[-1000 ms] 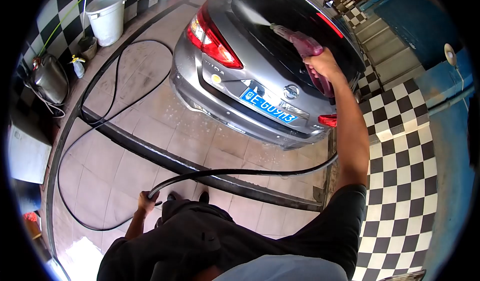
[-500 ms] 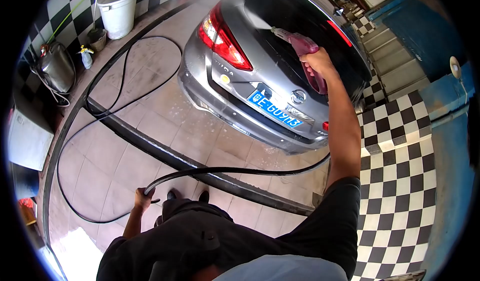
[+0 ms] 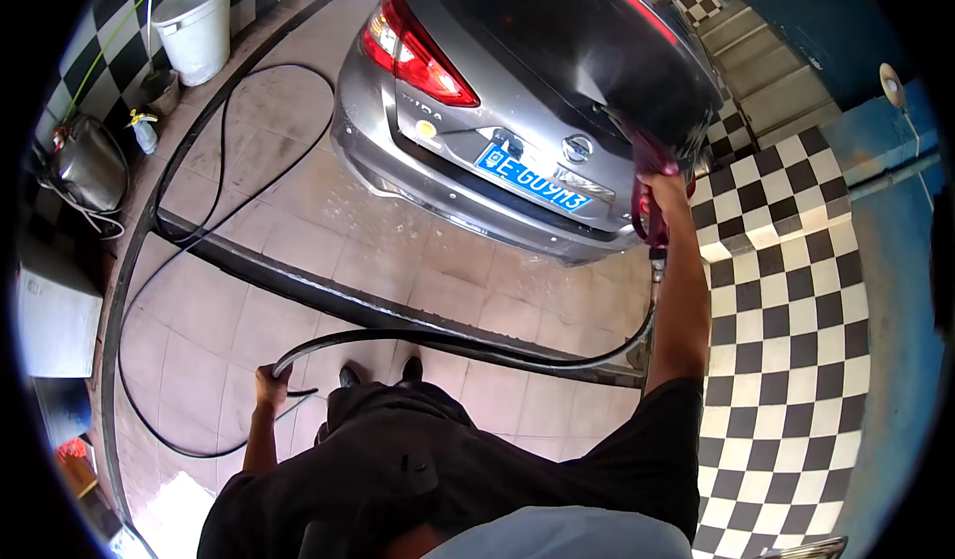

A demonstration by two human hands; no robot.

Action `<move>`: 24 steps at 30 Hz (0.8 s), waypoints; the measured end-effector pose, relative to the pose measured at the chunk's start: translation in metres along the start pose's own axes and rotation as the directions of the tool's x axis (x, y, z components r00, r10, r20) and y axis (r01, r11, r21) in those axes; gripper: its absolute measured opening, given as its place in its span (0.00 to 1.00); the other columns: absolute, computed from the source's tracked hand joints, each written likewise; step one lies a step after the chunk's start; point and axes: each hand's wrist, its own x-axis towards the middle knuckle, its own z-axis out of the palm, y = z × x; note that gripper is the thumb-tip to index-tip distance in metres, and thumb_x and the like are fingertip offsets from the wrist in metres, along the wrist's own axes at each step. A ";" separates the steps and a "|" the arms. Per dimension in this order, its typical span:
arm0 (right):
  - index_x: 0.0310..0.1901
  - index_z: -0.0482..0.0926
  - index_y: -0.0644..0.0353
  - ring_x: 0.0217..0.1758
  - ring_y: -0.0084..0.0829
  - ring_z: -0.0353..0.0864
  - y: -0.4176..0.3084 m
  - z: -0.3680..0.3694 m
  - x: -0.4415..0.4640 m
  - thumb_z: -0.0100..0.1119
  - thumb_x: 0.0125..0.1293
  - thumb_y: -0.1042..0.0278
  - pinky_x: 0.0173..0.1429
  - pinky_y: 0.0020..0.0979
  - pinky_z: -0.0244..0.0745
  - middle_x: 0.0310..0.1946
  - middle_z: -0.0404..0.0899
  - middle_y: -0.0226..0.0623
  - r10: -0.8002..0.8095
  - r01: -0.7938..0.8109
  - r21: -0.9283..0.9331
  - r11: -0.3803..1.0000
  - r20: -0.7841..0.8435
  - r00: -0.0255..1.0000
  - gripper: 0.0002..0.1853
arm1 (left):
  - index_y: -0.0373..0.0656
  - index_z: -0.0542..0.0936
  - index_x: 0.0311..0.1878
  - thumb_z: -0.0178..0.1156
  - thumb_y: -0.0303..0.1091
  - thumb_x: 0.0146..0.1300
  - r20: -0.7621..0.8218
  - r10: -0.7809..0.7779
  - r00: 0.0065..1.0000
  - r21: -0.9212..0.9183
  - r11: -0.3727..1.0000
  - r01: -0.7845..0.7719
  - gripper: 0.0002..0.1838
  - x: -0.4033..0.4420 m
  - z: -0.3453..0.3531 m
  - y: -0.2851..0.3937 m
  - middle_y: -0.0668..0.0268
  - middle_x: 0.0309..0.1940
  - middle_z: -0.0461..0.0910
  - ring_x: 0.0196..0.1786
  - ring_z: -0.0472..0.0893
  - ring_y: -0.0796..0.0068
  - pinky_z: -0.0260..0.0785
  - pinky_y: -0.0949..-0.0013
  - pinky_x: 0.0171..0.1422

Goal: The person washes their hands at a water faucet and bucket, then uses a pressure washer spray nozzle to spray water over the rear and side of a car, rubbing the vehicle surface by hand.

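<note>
With my right hand [image 3: 665, 190] I grip a dark red spray gun [image 3: 655, 151], its nozzle pointed toward the rear window of a grey car [image 3: 448, 176]. A thick black hose [image 3: 477, 345] runs from the base of the gun across to my left hand [image 3: 271, 385], which is wrapped around it low on the left. The car's left tail light [image 3: 413, 52], blue licence plate [image 3: 532, 178] and round badge [image 3: 578, 148] face me. Water marks show on the bumper and on the tiles beneath it.
A black floor channel [image 3: 328, 298] crosses between me and the car. Hose loops [image 3: 224, 141] lie on the left tiles. A white bucket [image 3: 196, 37], a spray bottle [image 3: 143, 131] and a metal canister [image 3: 90, 166] stand by the left wall. A checkered wall [image 3: 776, 340] borders the right.
My right hand has moved down and to the right with the spray gun, away from the middle of the rear window. My left hand stays on the hose. The view has shifted slightly.
</note>
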 end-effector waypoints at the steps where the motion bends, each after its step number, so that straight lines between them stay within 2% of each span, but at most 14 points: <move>1: 0.19 0.73 0.62 0.11 0.24 0.67 0.010 -0.011 -0.008 0.59 0.53 0.75 0.14 0.29 0.60 0.12 0.70 0.32 -0.001 0.001 0.012 1.000 -0.042 0.999 0.08 | 0.35 0.68 0.13 0.64 0.43 0.55 0.024 -0.048 0.999 0.030 0.998 0.047 0.25 0.000 -0.002 0.015 0.65 0.07 0.58 0.16 0.56 0.80 0.50 0.62 0.19; 2: 0.19 0.72 0.62 0.11 0.23 0.67 0.018 -0.018 -0.014 0.59 0.54 0.75 0.14 0.27 0.60 0.12 0.70 0.32 -0.036 0.038 0.029 0.999 -0.081 0.996 0.09 | 0.35 0.68 0.13 0.64 0.44 0.55 0.047 -0.094 0.994 0.062 0.994 0.091 0.25 -0.002 -0.003 0.030 0.65 0.07 0.58 0.16 0.56 0.80 0.50 0.62 0.19; 3: 0.19 0.72 0.62 0.11 0.23 0.67 0.024 -0.022 -0.017 0.58 0.53 0.76 0.14 0.27 0.60 0.12 0.69 0.31 -0.001 0.002 0.016 1.000 -0.089 0.996 0.08 | 0.36 0.67 0.12 0.63 0.45 0.56 0.053 -0.018 0.998 0.133 0.991 0.011 0.27 0.004 0.006 0.003 0.66 0.07 0.57 0.16 0.55 0.80 0.49 0.62 0.19; 4: 0.19 0.72 0.62 0.11 0.23 0.67 0.033 -0.027 -0.022 0.58 0.53 0.77 0.14 0.26 0.60 0.12 0.69 0.31 0.039 -0.038 0.008 0.999 -0.102 0.994 0.08 | 0.36 0.66 0.12 0.63 0.45 0.56 0.061 -0.015 0.998 0.123 0.992 0.008 0.27 0.007 0.011 -0.002 0.67 0.07 0.56 0.16 0.55 0.80 0.49 0.62 0.19; 6: 0.20 0.72 0.62 0.11 0.22 0.67 0.050 -0.019 -0.026 0.58 0.51 0.77 0.13 0.26 0.60 0.12 0.70 0.30 -0.042 0.044 0.014 0.999 -0.086 0.995 0.06 | 0.36 0.66 0.12 0.63 0.45 0.56 0.083 0.000 0.997 0.111 0.994 -0.009 0.27 0.012 0.012 -0.001 0.68 0.08 0.56 0.16 0.54 0.80 0.48 0.62 0.19; 7: 0.20 0.72 0.61 0.11 0.22 0.67 0.075 -0.018 -0.010 0.59 0.50 0.76 0.14 0.26 0.61 0.12 0.70 0.30 -0.022 0.019 0.075 0.997 0.044 0.999 0.06 | 0.37 0.65 0.12 0.63 0.45 0.56 0.083 0.006 0.997 0.123 0.992 -0.016 0.27 0.013 0.012 0.004 0.69 0.08 0.55 0.17 0.54 0.80 0.47 0.63 0.19; 8: 0.24 0.74 0.61 0.14 0.22 0.68 0.059 -0.009 -0.031 0.60 0.56 0.73 0.16 0.26 0.62 0.15 0.70 0.29 -0.014 0.014 -0.001 1.000 0.090 0.996 0.06 | 0.37 0.65 0.12 0.64 0.44 0.56 0.069 0.075 0.995 0.125 0.989 -0.083 0.27 0.011 0.009 0.012 0.69 0.08 0.55 0.17 0.54 0.80 0.47 0.63 0.19; 9: 0.22 0.74 0.62 0.13 0.22 0.71 0.067 -0.003 -0.031 0.62 0.49 0.74 0.16 0.26 0.66 0.13 0.72 0.31 -0.060 0.059 0.006 0.998 0.073 0.996 0.06 | 0.37 0.65 0.12 0.64 0.44 0.56 0.052 0.146 0.988 0.125 0.980 -0.151 0.27 0.008 0.004 0.021 0.69 0.09 0.55 0.17 0.54 0.80 0.47 0.63 0.19; 10: 0.23 0.74 0.63 0.13 0.22 0.71 0.066 0.001 -0.037 0.63 0.49 0.72 0.17 0.26 0.67 0.14 0.72 0.32 -0.089 0.092 -0.045 0.995 0.073 0.993 0.07 | 0.37 0.65 0.12 0.64 0.43 0.56 0.039 0.201 0.979 0.125 0.971 -0.204 0.26 0.009 0.003 0.013 0.69 0.09 0.55 0.17 0.54 0.80 0.47 0.63 0.19; 13: 0.22 0.74 0.63 0.13 0.23 0.71 0.076 -0.009 -0.054 0.64 0.51 0.72 0.16 0.27 0.66 0.14 0.73 0.32 -0.074 0.074 0.010 0.997 0.014 0.997 0.08 | 0.37 0.65 0.13 0.65 0.42 0.55 -0.001 0.334 0.943 0.106 0.937 -0.332 0.25 0.007 0.001 -0.017 0.69 0.09 0.55 0.18 0.53 0.80 0.47 0.63 0.19; 19: 0.21 0.74 0.63 0.11 0.24 0.70 0.172 -0.100 -0.044 0.64 0.51 0.74 0.14 0.28 0.65 0.13 0.72 0.33 0.109 -0.086 0.127 0.988 -0.182 0.977 0.08 | 0.36 0.66 0.13 0.64 0.42 0.56 -0.056 0.348 0.936 0.171 0.927 -0.335 0.25 -0.042 0.013 0.007 0.67 0.09 0.55 0.19 0.54 0.80 0.48 0.63 0.19; 24: 0.20 0.73 0.60 0.11 0.27 0.69 0.260 -0.203 -0.047 0.62 0.53 0.73 0.13 0.32 0.64 0.13 0.69 0.32 0.216 -0.144 0.239 0.960 -0.306 0.927 0.09 | 0.36 0.66 0.13 0.64 0.45 0.56 0.019 0.332 0.943 0.173 0.928 -0.330 0.27 -0.085 0.047 0.050 0.68 0.09 0.55 0.18 0.54 0.81 0.48 0.63 0.19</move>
